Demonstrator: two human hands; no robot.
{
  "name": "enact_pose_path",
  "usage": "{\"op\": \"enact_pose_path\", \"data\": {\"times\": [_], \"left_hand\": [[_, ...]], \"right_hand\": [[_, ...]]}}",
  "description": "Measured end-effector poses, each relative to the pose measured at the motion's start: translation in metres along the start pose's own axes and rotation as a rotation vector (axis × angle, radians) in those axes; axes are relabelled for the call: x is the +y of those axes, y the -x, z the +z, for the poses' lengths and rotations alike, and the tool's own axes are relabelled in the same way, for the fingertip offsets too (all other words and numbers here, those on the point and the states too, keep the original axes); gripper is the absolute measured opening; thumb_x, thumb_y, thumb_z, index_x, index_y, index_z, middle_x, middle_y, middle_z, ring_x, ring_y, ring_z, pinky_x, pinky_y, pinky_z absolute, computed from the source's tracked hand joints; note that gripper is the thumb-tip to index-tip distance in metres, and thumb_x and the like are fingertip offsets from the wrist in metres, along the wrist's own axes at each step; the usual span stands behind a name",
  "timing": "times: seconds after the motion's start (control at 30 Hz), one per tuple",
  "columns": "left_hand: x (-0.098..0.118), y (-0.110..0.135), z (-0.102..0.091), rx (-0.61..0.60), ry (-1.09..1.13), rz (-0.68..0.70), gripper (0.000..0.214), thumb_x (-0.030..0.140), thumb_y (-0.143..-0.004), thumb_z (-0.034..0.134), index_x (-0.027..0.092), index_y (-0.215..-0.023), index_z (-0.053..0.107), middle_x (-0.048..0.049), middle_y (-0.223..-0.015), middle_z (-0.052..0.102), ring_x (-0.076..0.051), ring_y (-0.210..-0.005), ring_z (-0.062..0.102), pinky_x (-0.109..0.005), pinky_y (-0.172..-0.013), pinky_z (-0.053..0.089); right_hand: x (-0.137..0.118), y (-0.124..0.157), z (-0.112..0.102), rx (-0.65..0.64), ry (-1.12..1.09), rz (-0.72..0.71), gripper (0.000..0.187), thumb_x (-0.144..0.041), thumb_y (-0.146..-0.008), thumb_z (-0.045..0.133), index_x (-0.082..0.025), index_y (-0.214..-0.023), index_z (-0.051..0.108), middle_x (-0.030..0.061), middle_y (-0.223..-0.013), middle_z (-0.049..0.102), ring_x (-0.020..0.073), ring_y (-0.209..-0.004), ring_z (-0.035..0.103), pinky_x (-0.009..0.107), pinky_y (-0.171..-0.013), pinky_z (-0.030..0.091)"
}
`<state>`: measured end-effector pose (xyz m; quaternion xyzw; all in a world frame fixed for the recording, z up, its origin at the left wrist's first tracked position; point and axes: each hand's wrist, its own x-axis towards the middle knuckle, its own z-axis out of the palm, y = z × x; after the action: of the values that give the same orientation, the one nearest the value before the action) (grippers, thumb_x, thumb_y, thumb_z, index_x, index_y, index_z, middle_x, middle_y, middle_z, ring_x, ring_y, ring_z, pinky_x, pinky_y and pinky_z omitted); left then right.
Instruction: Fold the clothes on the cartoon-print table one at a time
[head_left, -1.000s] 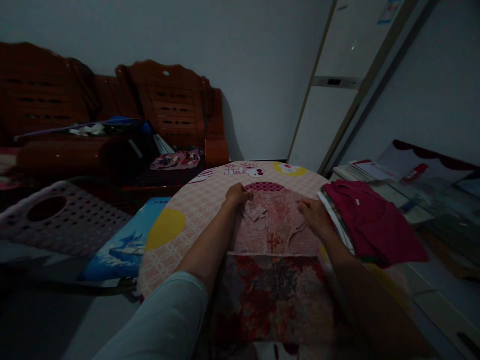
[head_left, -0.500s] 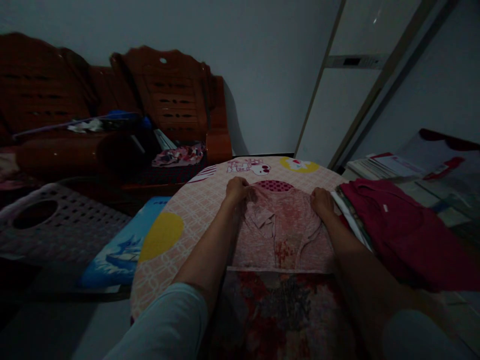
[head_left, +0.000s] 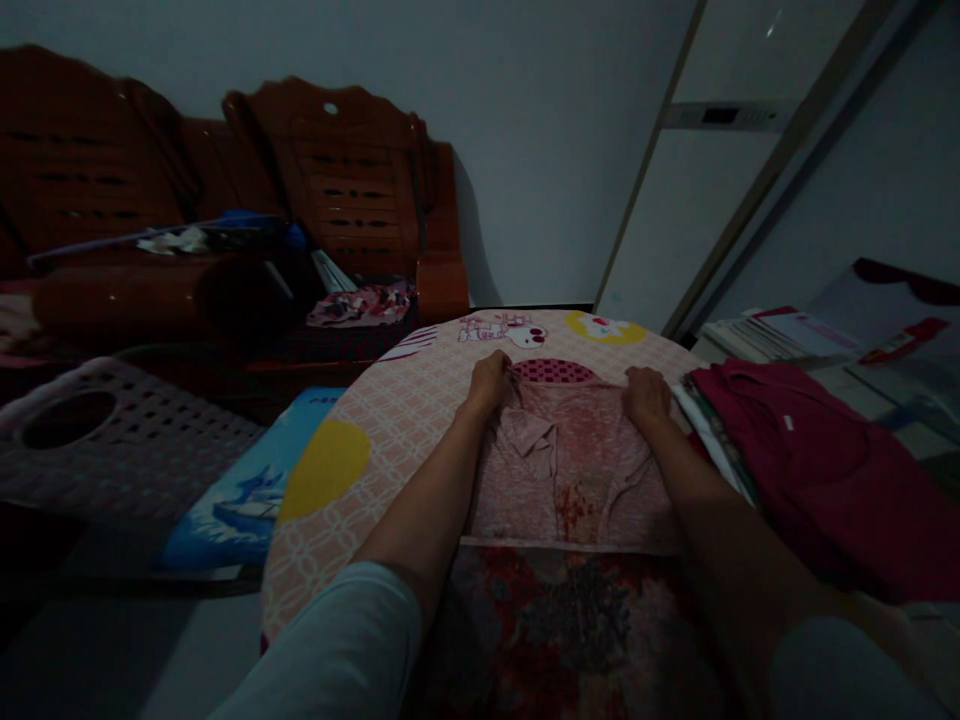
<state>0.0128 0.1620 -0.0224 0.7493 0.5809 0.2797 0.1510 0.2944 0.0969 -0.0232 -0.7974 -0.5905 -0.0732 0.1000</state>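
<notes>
A pink heathered shirt point(head_left: 517, 500) with reddish blotches lies on the round table, its sleeve parts folded inward over the body. My left hand point(head_left: 491, 382) pinches its far left corner, where the cloth is bunched. At the far right corner, my right hand point(head_left: 647, 396) has its fingers closed on the same shirt. The far edge runs nearly straight between both hands. Below the shirt's pale near edge spreads a dark red and grey patterned cloth point(head_left: 570, 620); whether it belongs to the shirt I cannot tell.
A patterned tablecloth point(head_left: 405, 420) covers the table. Folded clothes, a magenta one point(head_left: 810, 440) on top, sit close by my right arm. Papers point(head_left: 795, 330) lie behind them. Left are a pale plastic basket point(head_left: 172, 440), a blue package point(head_left: 240, 500) and wooden chairs point(head_left: 337, 190).
My left hand has shifted slightly right, with the shirt corner still in its fingers. The shirt's far edge is straighter between the hands. The view has tilted a little.
</notes>
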Motion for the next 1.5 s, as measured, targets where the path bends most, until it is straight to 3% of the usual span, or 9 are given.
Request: {"op": "enact_pose_path", "data": {"times": [0.17,0.33,0.53,0.73,0.87,1.13,1.23,1.4,1.5], "left_hand": [[-0.002,-0.002,0.000,0.001,0.011,0.034,0.029,0.007,-0.080,0.053,0.013,-0.106,0.066,-0.0104,-0.108,0.071,-0.021,-0.104,0.064,-0.031,-0.093,0.049],[-0.005,-0.003,0.002,-0.003,0.066,0.133,0.034,0.005,-0.079,0.049,0.013,-0.106,0.067,-0.0085,-0.106,0.072,-0.020,-0.102,0.065,-0.031,-0.097,0.048],[-0.015,-0.006,0.006,-0.058,0.116,0.250,0.043,0.001,-0.074,0.048,0.015,-0.105,0.072,-0.0090,-0.115,0.070,-0.020,-0.110,0.063,-0.032,-0.102,0.047],[-0.030,-0.007,-0.005,0.068,0.342,0.029,0.037,0.005,-0.072,0.056,0.013,-0.104,0.073,-0.0086,-0.101,0.074,-0.019,-0.095,0.068,-0.030,-0.089,0.052],[-0.036,-0.005,-0.005,-0.012,0.450,-0.015,0.030,0.006,-0.067,0.056,0.014,-0.088,0.076,-0.0058,-0.083,0.074,-0.017,-0.077,0.068,-0.027,-0.074,0.055],[-0.038,-0.007,-0.004,-0.152,0.110,0.230,0.039,0.007,-0.071,0.053,0.018,-0.098,0.078,-0.0067,-0.098,0.073,-0.021,-0.095,0.066,-0.032,-0.091,0.051],[-0.031,-0.005,-0.002,-0.124,-0.036,0.243,0.034,0.012,-0.079,0.055,0.021,-0.104,0.076,-0.0074,-0.106,0.070,-0.021,-0.103,0.063,-0.031,-0.095,0.048],[-0.025,-0.003,0.000,-0.092,-0.139,0.113,0.029,0.015,-0.084,0.056,0.017,-0.106,0.074,-0.0098,-0.109,0.068,-0.021,-0.105,0.063,-0.030,-0.096,0.047],[-0.026,-0.004,0.001,-0.086,-0.137,0.089,0.028,0.016,-0.085,0.055,0.017,-0.106,0.074,-0.0096,-0.109,0.069,-0.022,-0.104,0.063,-0.030,-0.095,0.048]], "right_hand": [[-0.018,-0.008,0.007,-0.075,-0.069,-0.122,0.029,-0.025,-0.094,0.044,-0.015,-0.109,0.067,0.0155,-0.113,0.068,0.0276,-0.106,0.061,0.034,-0.085,0.044],[-0.025,-0.009,0.002,0.073,-0.074,0.030,0.032,-0.020,-0.095,0.038,-0.011,-0.111,0.064,0.0184,-0.106,0.068,0.0276,-0.100,0.062,0.034,-0.082,0.044],[-0.030,0.001,-0.013,-0.067,-0.024,0.047,0.040,-0.013,-0.091,0.038,-0.008,-0.124,0.062,0.0224,-0.116,0.064,0.0311,-0.111,0.058,0.039,-0.089,0.043],[-0.058,0.040,-0.031,0.001,-0.371,-0.352,0.030,-0.015,-0.085,0.052,-0.018,-0.106,0.073,0.0102,-0.105,0.073,0.0239,-0.099,0.065,0.032,-0.090,0.047],[-0.080,0.073,-0.016,-0.001,-0.572,-0.592,0.031,-0.010,-0.081,0.054,-0.019,-0.103,0.074,0.0082,-0.102,0.074,0.0221,-0.095,0.067,0.033,-0.089,0.049],[-0.091,0.091,0.011,0.051,-0.523,-0.788,0.034,-0.007,-0.082,0.055,-0.019,-0.110,0.070,0.0123,-0.119,0.066,0.0249,-0.110,0.060,0.041,-0.096,0.048],[-0.095,0.091,0.005,0.070,-0.587,-0.737,0.023,-0.013,-0.085,0.054,-0.020,-0.098,0.072,0.0110,-0.110,0.069,0.0241,-0.104,0.062,0.039,-0.093,0.048],[-0.093,0.087,-0.003,0.109,-0.714,-0.220,0.023,-0.021,-0.084,0.051,-0.023,-0.092,0.072,0.0043,-0.085,0.073,0.0203,-0.080,0.066,0.031,-0.077,0.050],[-0.087,0.082,-0.002,0.127,-0.717,-0.099,0.027,-0.022,-0.080,0.048,-0.022,-0.090,0.072,0.0045,-0.086,0.074,0.0214,-0.081,0.066,0.031,-0.078,0.050]]}}
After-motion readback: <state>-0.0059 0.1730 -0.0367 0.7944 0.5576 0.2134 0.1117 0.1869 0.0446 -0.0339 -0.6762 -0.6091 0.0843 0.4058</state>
